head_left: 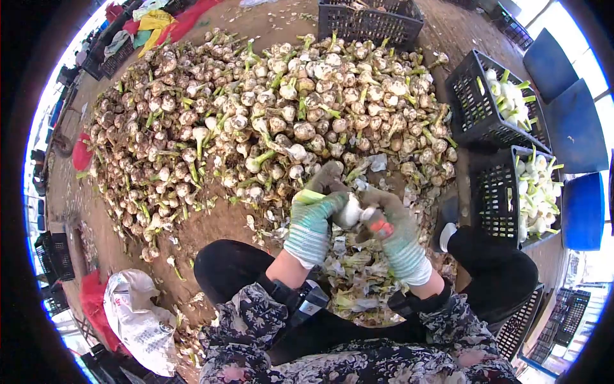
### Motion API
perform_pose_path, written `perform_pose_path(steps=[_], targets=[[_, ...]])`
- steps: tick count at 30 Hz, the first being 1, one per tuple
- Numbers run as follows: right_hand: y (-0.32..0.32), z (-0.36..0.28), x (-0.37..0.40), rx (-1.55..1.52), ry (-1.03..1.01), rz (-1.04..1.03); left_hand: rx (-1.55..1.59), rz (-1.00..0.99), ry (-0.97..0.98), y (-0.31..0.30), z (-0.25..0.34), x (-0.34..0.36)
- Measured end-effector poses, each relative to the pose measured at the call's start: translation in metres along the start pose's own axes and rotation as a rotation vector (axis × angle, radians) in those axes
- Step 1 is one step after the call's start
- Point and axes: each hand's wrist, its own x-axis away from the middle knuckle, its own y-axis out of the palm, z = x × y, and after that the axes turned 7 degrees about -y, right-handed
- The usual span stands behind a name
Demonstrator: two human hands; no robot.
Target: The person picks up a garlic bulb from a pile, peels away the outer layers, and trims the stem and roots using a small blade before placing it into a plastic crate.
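Both my hands wear green-and-grey work gloves. My left hand (314,214) is closed around a white peeled garlic bulb (350,210) just in front of my knees. My right hand (391,227) touches the same bulb from the right and pinches a small red-handled tool (378,225) against it. Right behind my hands lies a huge pile of dirty unpeeled garlic bulbs (256,121) with green stems, spread over the dirt floor. Peeled skins and cut stems (358,275) lie between my legs.
Two black plastic crates (492,192) (476,99) at right hold clean white bulbs. Another black crate (368,22) stands behind the pile. Blue chairs (575,128) sit at far right. A white sack (137,317) lies at lower left, coloured cloths (166,22) at upper left.
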Motion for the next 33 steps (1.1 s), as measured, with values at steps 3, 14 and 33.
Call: perform_pose_path(steps=[3,14,33], targets=[[-0.011,0.006,-0.006,0.277,0.055,-0.029,0.018,0.064,0.015,0.010,0.002,0.002],[-0.038,0.019,0.011,0.173,0.304,-0.030,0.298,-0.009,0.032,0.016,0.011,0.005],[-0.050,-0.021,-0.003,1.236,0.229,-0.428,0.644,-0.197,-0.098,0.016,0.017,0.006]])
